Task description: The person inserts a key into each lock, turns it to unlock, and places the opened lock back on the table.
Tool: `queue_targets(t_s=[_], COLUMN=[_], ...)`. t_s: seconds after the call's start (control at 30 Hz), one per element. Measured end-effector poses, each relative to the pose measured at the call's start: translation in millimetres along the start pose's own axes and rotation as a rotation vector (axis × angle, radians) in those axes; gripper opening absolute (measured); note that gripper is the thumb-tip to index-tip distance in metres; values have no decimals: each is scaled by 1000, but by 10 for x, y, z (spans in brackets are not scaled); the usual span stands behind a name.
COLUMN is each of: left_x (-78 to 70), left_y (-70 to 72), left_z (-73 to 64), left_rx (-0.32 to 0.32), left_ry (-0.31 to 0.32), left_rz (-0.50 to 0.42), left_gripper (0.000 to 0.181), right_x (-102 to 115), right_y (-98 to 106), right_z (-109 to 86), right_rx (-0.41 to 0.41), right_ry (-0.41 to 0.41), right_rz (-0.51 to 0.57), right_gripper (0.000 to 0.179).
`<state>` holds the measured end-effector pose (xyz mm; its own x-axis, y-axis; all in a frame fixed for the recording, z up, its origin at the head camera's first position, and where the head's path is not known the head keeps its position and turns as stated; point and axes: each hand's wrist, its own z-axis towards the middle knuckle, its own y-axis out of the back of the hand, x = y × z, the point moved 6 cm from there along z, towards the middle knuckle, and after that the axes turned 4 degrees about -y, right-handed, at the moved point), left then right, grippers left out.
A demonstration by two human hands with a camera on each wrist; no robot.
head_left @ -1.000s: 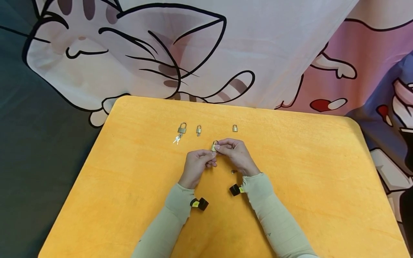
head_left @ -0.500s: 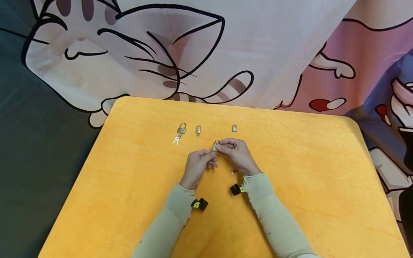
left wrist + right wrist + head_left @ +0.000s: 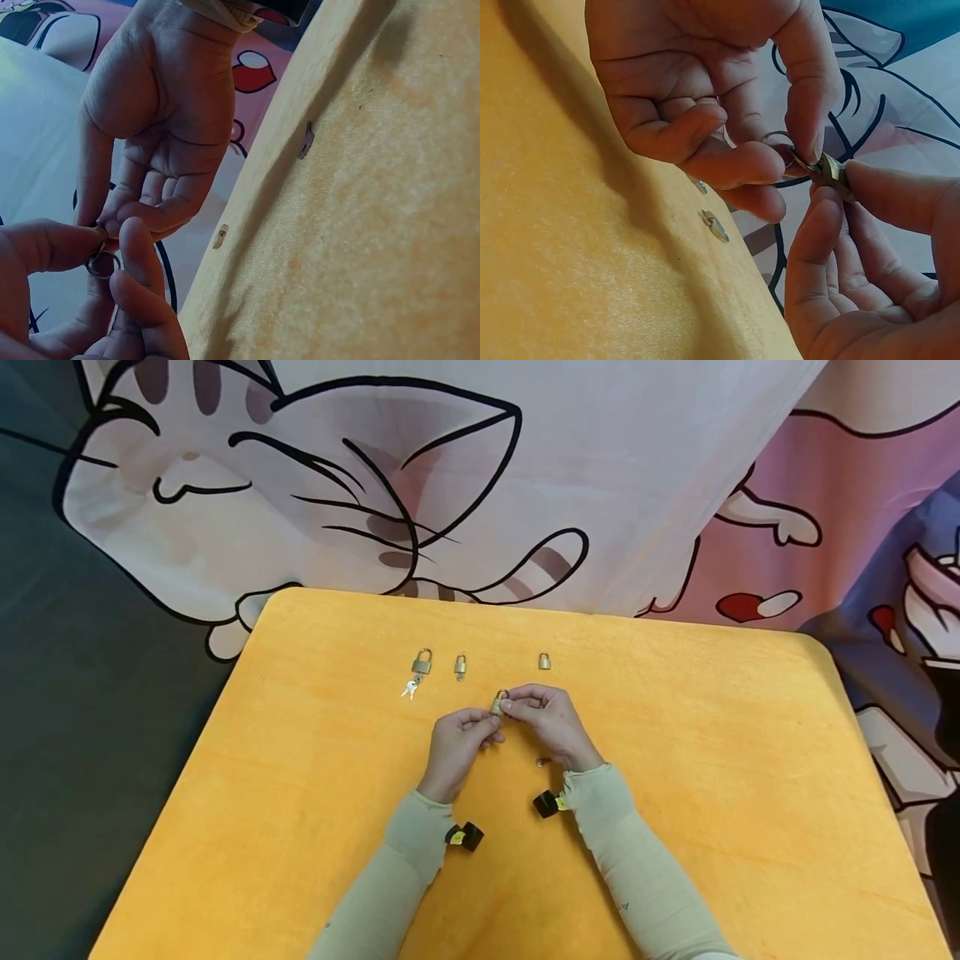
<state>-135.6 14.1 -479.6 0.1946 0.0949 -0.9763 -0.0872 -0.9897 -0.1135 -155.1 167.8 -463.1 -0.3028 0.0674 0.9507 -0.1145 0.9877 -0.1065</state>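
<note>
Over the middle of the table, both hands meet at a small brass padlock (image 3: 497, 702), shackle pointing away. My right hand (image 3: 551, 718) pinches the padlock's body between thumb and fingers. The left hand (image 3: 457, 747) pinches a small key at the padlock's lower end. Its thin metal ring (image 3: 778, 137) shows by the left fingers in the right wrist view, and the same padlock (image 3: 834, 177) sits at the right fingertips. Most of the key is hidden by the left thumb and fingers. Beneath the right wrist, a loose small key (image 3: 542, 762) lies on the table.
Toward the back of the yellow table (image 3: 712, 735) lie a larger padlock (image 3: 422, 662) with a pair of keys (image 3: 410, 689), a smaller padlock (image 3: 461, 666) and, farther right, another small padlock (image 3: 544, 662). A cartoon-print cloth (image 3: 637, 460) hangs behind the far edge.
Both hands keep hold of the padlock and key, moving only very slightly. The things on the table stay in place; the head view shifts slightly.
</note>
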Motion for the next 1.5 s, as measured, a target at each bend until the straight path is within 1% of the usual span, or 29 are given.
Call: queue_targets(t_s=[0.27, 0.47, 0.53, 0.77, 0.9, 1.0, 1.23, 1.5], left_x=[-16, -67, -80, -116, -137, -146, -161, -196], left_y=[-2, -16, -24, -60, -73, -85, -78, -78], left_z=[-6, -18, -22, -15, -21, -22, -34, -59], left_rx=[23, 19, 19, 16, 10, -1, -46, -64], left_ry=[-31, -90, -102, -96, -92, -100, -113, -166], left_rz=[11, -10, -22, -43, -32, -2, 120, 196], left_gripper=[25, 25, 25, 23, 22, 19, 14, 12], right_x=[-11, -11, -10, 3, 4, 9, 19, 2], right_y=[22, 17, 17, 39, 48, 56, 62, 70], right_z=[-5, -1, 3, 9, 14, 12, 4, 16], right_rx=[-13, -15, -12, -6, -19, -26, -37, -36], right_ry=[-5, -16, -16, -4, -8, -12, -22, -35], right_rz=[-3, 5, 8, 10, 9, 7, -12, -19], right_gripper=[20, 20, 21, 25, 25, 25, 25, 26])
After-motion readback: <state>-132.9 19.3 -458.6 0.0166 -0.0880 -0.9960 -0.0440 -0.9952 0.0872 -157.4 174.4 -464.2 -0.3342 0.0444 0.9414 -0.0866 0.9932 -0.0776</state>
